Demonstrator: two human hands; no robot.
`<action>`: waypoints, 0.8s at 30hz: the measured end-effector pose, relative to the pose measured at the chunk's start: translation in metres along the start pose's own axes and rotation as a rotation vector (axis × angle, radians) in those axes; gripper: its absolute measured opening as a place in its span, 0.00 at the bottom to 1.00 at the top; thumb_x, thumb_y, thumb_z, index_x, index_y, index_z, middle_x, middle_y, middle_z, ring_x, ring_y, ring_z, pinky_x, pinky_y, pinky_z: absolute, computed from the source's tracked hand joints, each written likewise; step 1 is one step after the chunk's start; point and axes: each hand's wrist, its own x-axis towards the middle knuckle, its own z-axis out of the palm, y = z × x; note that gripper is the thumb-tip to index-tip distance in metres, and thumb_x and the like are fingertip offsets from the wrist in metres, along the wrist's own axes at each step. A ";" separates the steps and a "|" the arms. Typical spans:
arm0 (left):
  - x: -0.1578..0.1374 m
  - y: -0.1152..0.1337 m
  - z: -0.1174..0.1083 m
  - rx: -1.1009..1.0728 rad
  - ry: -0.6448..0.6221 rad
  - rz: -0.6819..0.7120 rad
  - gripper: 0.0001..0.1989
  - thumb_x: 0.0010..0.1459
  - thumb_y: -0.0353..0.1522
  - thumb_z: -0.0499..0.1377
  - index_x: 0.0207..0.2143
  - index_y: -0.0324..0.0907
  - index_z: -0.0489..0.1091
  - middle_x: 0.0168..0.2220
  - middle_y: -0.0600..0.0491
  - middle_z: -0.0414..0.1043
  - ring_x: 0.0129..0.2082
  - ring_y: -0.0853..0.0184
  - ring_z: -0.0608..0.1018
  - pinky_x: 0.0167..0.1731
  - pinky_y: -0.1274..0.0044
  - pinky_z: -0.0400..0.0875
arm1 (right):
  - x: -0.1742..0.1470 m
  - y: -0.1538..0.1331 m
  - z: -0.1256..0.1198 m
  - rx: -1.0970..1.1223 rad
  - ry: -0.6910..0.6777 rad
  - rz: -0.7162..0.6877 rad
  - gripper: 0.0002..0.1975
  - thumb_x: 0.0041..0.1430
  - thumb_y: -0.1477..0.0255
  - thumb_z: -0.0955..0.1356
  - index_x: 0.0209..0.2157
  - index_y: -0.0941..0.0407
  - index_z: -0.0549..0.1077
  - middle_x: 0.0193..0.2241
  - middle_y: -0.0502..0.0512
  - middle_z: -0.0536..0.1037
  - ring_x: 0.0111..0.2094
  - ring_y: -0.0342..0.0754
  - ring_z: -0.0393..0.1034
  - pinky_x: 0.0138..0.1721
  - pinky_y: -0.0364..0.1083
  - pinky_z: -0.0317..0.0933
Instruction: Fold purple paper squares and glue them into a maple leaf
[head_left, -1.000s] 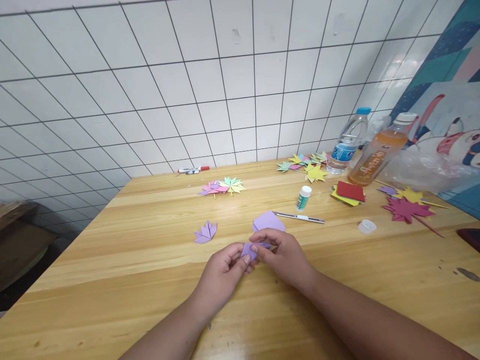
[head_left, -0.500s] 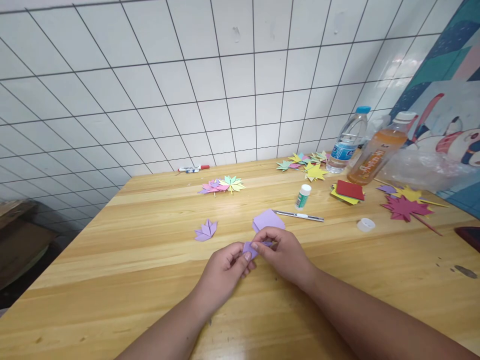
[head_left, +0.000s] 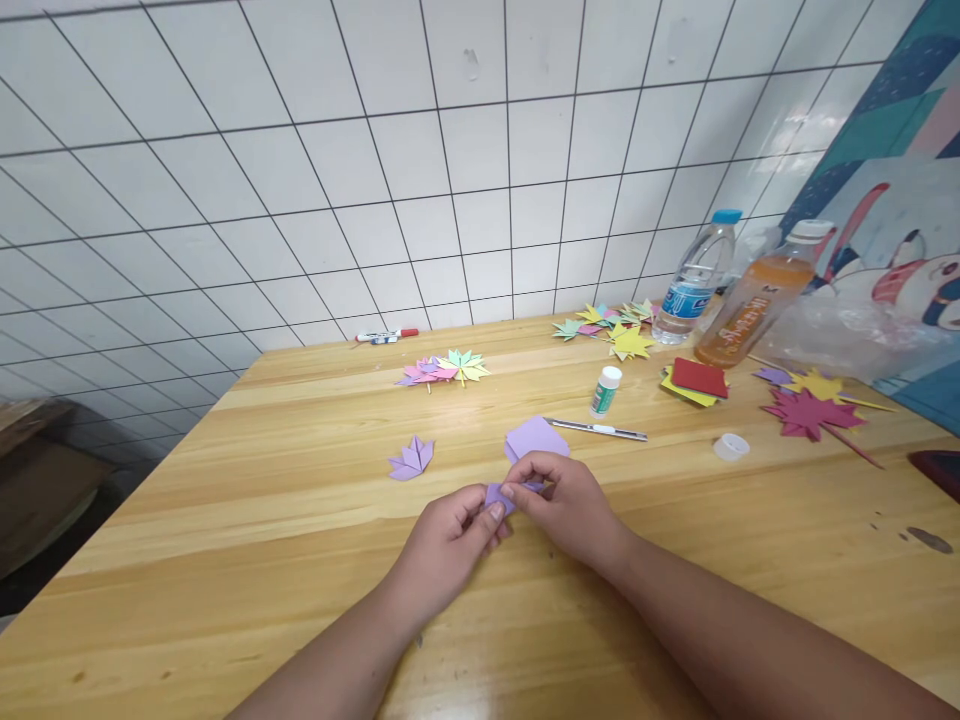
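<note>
Head view, folded purple paper (head_left: 497, 496) held between the two hands (head_left: 444, 545), each closed in a pinch on it

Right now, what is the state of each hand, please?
Left hand: closed, holding folded purple paper.
Right hand: closed, pinching the same folded purple paper.

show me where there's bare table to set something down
The widest bare patch of table is at left, bounded by the folded purple paper, the left hand and the table's left edge. Another lies between the right hand and the translucent cap. The far right is crowded: water bottle, orange drink bottle, crimson paper leaf.
</note>
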 end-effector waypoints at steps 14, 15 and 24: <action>-0.001 -0.002 0.000 0.055 0.001 -0.012 0.17 0.58 0.42 0.50 0.28 0.39 0.69 0.26 0.52 0.71 0.25 0.70 0.70 0.26 0.80 0.63 | 0.000 0.000 0.000 0.005 0.000 0.013 0.05 0.50 0.70 0.67 0.25 0.56 0.72 0.23 0.49 0.74 0.26 0.42 0.66 0.27 0.40 0.60; 0.000 -0.002 0.000 0.054 0.000 -0.013 0.17 0.58 0.42 0.50 0.28 0.39 0.69 0.26 0.52 0.71 0.25 0.70 0.70 0.26 0.80 0.63 | 0.001 0.000 0.000 0.002 0.002 0.011 0.05 0.50 0.70 0.67 0.25 0.56 0.72 0.23 0.49 0.74 0.26 0.42 0.66 0.27 0.40 0.60; 0.000 0.000 0.000 0.056 -0.011 -0.002 0.16 0.59 0.40 0.50 0.28 0.39 0.69 0.26 0.52 0.71 0.25 0.70 0.69 0.27 0.80 0.63 | 0.000 0.001 0.000 -0.013 0.001 0.008 0.05 0.51 0.70 0.66 0.25 0.57 0.71 0.23 0.49 0.73 0.25 0.41 0.65 0.27 0.39 0.59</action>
